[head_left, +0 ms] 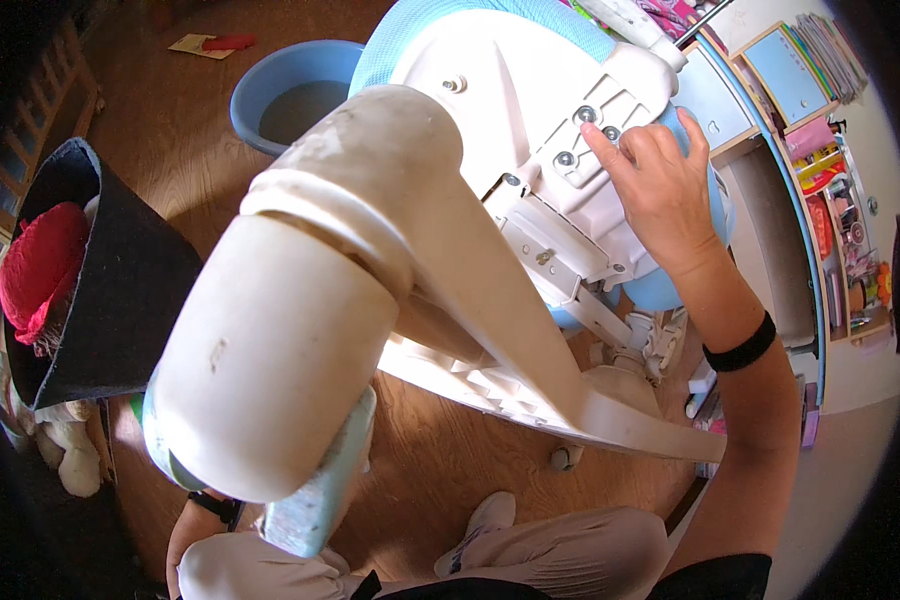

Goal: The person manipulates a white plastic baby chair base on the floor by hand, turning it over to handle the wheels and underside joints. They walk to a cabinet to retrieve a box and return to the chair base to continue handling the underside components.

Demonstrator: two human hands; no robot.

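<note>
A white plastic chair [510,290] with a light blue mesh seat [410,35] lies tipped over before me, its underside toward me. My right hand [660,175] is at a white bracket [610,110] under the seat. One outstretched fingertip touches the bracket beside a dark round bolt [587,115]; the other fingers are loosely bent and apart, and I see nothing held. More bolts show close by. In the foreground a large cream caster [270,360] with pale blue wheels hides my left hand; only my left wrist with a black watch [220,507] shows below it.
A blue basin [295,95] stands on the wooden floor behind the chair. At the left is a dark felt bin [120,270] with a red cloth item [45,265] in it. A blue-edged desk and shelves [830,200] with books and small things line the right side.
</note>
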